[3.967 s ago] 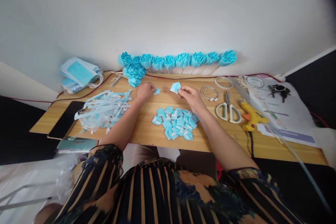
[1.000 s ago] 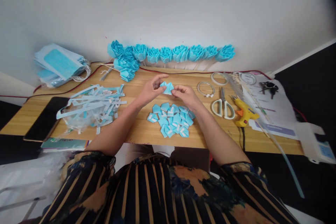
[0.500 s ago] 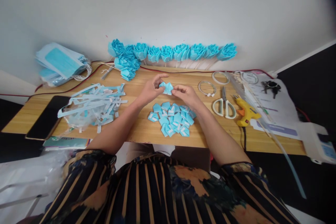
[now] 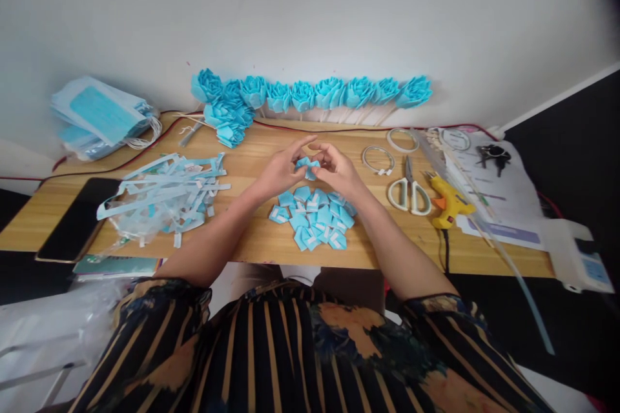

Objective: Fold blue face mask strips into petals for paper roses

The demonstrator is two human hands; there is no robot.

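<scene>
Around middle of desk [image 4: 254, 229], left hand [image 4: 285, 166] and right hand [image 4: 339, 171] both gripping same little blue fold [image 4: 309, 168], pinching it from either side. Fold's sitting between them, just beyond pile [image 4: 314, 216] of similar bits lying nearer front edge. Blue roses [image 4: 329, 93] lining up along wall [image 4: 310, 6] behind. Off to left, scraps [image 4: 165, 197] lying in kinda messy heap, phone [image 4: 80, 219] resting beside them, masks [image 4: 101, 113] sitting stacked further back. Over on right, scissors [image 4: 409, 182] lying next to yellow glue gun [image 4: 450, 202], keys [image 4: 494, 153] resting on papers [image 4: 513, 187].
</scene>
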